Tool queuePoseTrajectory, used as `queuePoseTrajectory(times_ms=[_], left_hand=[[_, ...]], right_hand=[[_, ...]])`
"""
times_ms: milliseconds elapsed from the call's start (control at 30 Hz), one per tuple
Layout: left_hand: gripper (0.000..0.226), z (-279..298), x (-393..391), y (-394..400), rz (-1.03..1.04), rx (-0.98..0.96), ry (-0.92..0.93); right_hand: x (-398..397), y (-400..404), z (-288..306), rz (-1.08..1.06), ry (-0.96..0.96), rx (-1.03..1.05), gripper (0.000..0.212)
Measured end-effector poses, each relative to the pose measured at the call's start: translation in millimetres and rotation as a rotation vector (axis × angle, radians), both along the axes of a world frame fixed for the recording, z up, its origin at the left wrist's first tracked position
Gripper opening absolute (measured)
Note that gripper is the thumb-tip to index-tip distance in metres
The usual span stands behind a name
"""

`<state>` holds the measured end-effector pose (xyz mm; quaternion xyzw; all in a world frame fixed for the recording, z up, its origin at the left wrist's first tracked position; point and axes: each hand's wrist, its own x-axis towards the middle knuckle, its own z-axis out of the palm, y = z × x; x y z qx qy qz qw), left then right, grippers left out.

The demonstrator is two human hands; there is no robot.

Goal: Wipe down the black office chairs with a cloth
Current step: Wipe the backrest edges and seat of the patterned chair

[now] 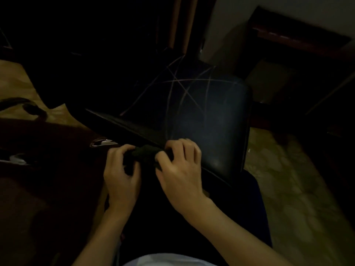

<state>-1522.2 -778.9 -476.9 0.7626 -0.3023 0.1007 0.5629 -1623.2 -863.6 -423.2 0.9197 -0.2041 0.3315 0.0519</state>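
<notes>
Hands meet over the near edge of the chair (203,120), both working a dark cloth (147,152) between them. The left hand (123,169) has its fingers curled round the cloth's left end; the right hand (178,164) pinches the other end with bent fingers, its knuckles over the seat's front rim. The cloth looks bunched, so the step in hand seems to be folding or gathering it into a pad before the next pass.

To do that well, the person should fold the cloth flat with a clean face outward, thick enough to fill the palm, and leave no loose tail to drag. One hand can then press the pad on the seat while the other steadies the chair, since an office chair is likely to roll or swivel under a push. Long overlapping strokes from the back of the seat toward the front edge would probably cover it evenly, and the seam along the rim deserves a slower pass.

The seat is black and smooth, with a dull sheen and a hazy pale patch near its middle that may be dust or reflected light. Thin pale lines cross its far half; whether scratches or reflections cannot be told in this dim light. It stands on a mottled floor (288,179), just ahead of the person's lap.
</notes>
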Motion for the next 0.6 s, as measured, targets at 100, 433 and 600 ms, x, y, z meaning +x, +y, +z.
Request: queuePoseTrajectory(times_ms=[100, 433, 600], left_hand=[[0.023, -6, -19, 0, -0.084, 0.027, -0.064], [0.035, 10, -84, -10, -0.52, 0.242, -0.146], [0.025, 26, -88, -8, -0.727, 0.142, 0.053]], right_hand=[[-38, -4, -3, -0.046, -0.023, -0.012, 0.011], [-131, -16, -15, -0.167, -0.089, 0.16, 0.016], [-140, -7, -2, 0.025, -0.13, 0.321, 0.023]])
